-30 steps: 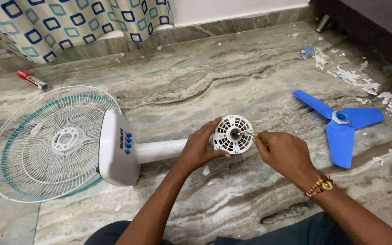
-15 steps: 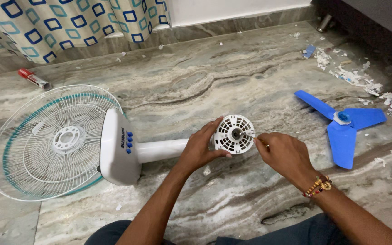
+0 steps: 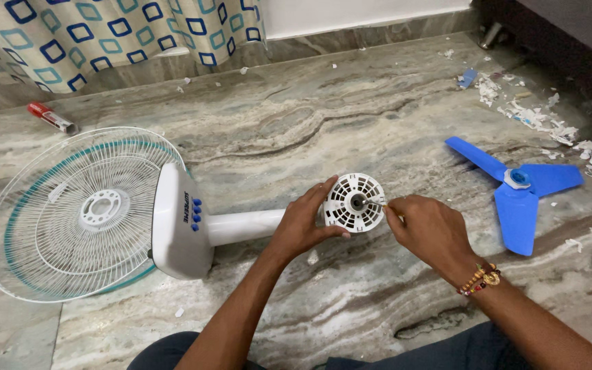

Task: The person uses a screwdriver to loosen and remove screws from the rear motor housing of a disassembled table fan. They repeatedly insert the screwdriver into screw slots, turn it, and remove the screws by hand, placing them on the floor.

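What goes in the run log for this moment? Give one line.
left hand: grips fan motor housing | right hand: fingertips at housing's edge | blue blade: on floor, apart | grille: flat beside base

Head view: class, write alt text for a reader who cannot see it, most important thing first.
A left hand grips a white vented motor housing on a fan lying on a marble floor, while the right hand pinches something small at its front, by the shaft. A white grille lies left; a blue blade lies right.
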